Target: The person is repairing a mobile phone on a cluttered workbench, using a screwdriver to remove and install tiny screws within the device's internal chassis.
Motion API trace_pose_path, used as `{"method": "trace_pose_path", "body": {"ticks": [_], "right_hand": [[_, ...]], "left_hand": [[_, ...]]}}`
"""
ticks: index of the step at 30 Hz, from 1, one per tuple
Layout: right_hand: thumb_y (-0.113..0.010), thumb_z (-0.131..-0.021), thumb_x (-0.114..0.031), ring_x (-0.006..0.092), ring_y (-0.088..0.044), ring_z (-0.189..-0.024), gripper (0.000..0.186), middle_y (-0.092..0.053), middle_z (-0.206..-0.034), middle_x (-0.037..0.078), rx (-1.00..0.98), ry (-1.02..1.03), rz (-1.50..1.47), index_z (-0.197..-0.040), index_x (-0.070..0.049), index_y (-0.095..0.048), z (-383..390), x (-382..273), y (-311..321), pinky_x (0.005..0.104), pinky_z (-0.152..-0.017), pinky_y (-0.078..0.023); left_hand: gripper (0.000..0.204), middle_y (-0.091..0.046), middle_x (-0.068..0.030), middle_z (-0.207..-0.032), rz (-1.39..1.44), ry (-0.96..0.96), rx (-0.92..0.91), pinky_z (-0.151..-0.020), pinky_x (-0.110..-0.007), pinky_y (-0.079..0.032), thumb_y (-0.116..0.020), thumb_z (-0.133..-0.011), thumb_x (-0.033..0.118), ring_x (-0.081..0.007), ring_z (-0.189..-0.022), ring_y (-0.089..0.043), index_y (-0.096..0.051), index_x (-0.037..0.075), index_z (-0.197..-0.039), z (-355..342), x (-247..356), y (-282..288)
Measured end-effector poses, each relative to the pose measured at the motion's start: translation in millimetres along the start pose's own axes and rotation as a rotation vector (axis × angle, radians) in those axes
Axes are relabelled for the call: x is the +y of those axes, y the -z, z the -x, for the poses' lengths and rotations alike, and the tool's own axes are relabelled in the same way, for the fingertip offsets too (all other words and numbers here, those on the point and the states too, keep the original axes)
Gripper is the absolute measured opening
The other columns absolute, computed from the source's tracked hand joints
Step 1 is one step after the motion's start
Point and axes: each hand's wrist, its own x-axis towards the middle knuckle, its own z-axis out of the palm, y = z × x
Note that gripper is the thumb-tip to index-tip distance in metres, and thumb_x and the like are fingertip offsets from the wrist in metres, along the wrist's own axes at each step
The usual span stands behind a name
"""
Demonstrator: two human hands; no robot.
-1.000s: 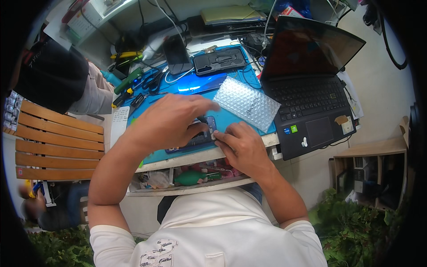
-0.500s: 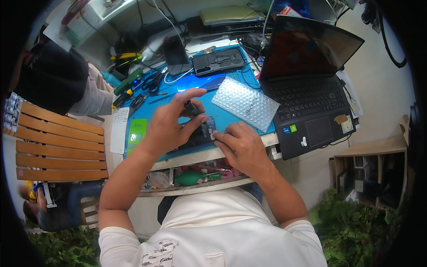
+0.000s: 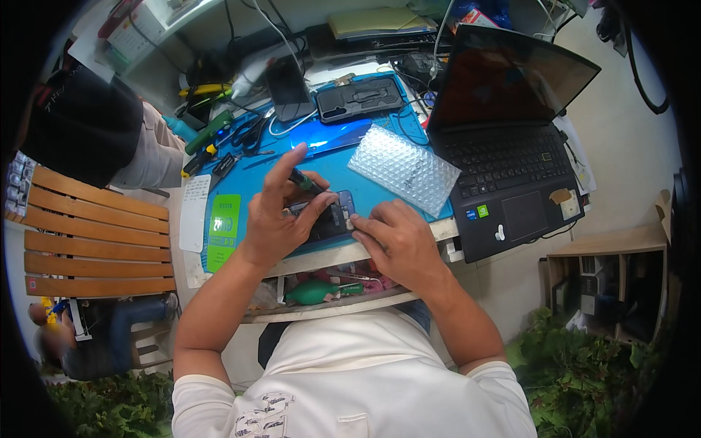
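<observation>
My left hand point(image 3: 272, 220) is closed around a dark screwdriver point(image 3: 304, 181), with its index finger raised along the handle. The tool leans over an opened phone point(image 3: 330, 223) whose inner parts show, and its tip is hidden by my fingers. My right hand point(image 3: 403, 239) pinches the phone's right edge with thumb and forefinger. Behind the phone lie a bubble-wrap pouch point(image 3: 404, 172) and a glossy blue panel point(image 3: 337, 136). A green card point(image 3: 224, 228) rests to the left of my left hand on the blue mat point(image 3: 252, 175).
An open laptop point(image 3: 511, 168) stands at the right. Farther back are a black phone case point(image 3: 359, 98) and an upright phone point(image 3: 289, 89). Pliers point(image 3: 253, 133) and other tools crowd the left. An open drawer point(image 3: 321, 292) sits under the front edge. Another person point(image 3: 98, 135) stands far left.
My left hand has shifted slightly left and down, its index finger lifting more upright and the screwdriver tilting left. My right hand stays at the phone's edge.
</observation>
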Motion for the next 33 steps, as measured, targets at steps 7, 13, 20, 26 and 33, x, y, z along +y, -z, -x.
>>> {"method": "trace_pose_path", "body": {"ticks": [7,13,20,26,33], "right_hand": [[-0.087,-0.096,-0.014,0.0282,-0.065,-0.089,0.021,-0.066,-0.094,0.008,0.007,-0.009,-0.001,-0.115,-0.006,-0.088,0.7,0.5,-0.7,0.0436,-0.083,-0.055],[-0.087,-0.096,-0.014,0.028,-0.066,-0.09,0.021,-0.066,-0.094,0.008,-0.002,-0.01,0.004,-0.116,-0.007,-0.088,0.7,-0.5,-0.1,0.0439,-0.083,-0.055],[-0.087,-0.096,-0.014,0.0283,-0.065,-0.09,0.021,-0.066,-0.094,0.008,-0.004,-0.005,0.002,-0.115,-0.006,-0.088,1.0,0.6,-0.6,0.0438,-0.083,-0.055],[-0.087,-0.095,-0.014,0.0283,-0.065,-0.089,0.022,-0.066,-0.094,0.008,-0.003,-0.002,0.0,-0.116,-0.006,-0.088,0.2,0.7,0.0,0.0442,-0.082,-0.055],[-0.087,-0.095,-0.014,0.0284,-0.065,-0.089,0.022,-0.066,-0.094,0.008,0.006,0.001,0.006,-0.116,-0.005,-0.088,1.0,-0.1,0.3,0.0441,-0.082,-0.055]], "left_hand": [[0.086,-0.082,-0.0125,-0.107,-0.059,-0.006,-0.008,-0.082,-0.032,-0.071,-0.089,-0.097,-0.005,-0.0189,-0.093,-0.085,-0.044,0.007,-0.169,-0.5,-0.6,-5.1],[0.083,-0.082,-0.0126,-0.108,-0.047,-0.01,-0.016,-0.08,-0.031,-0.07,-0.091,-0.096,-0.002,-0.0183,-0.091,-0.085,-0.047,0.007,-0.167,-0.8,-4.6,-5.0],[0.077,-0.081,-0.0145,-0.128,-0.075,-0.115,-0.052,-0.081,-0.033,-0.071,-0.095,-0.092,0.003,-0.0198,-0.096,-0.084,-0.058,0.006,-0.161,-11.5,-5.1,-3.6],[0.077,-0.081,-0.0173,-0.126,-0.143,-0.045,-0.28,-0.085,-0.036,-0.067,-0.09,-0.093,-0.001,-0.0276,-0.104,-0.084,-0.06,0.008,-0.163,-34.0,22.5,21.4],[0.071,-0.08,-0.0142,-0.135,-0.229,0.019,-0.329,-0.085,-0.039,-0.065,-0.085,-0.094,0.002,-0.0274,-0.099,-0.08,-0.067,0.016,-0.161,-40.4,30.8,28.5]]}}
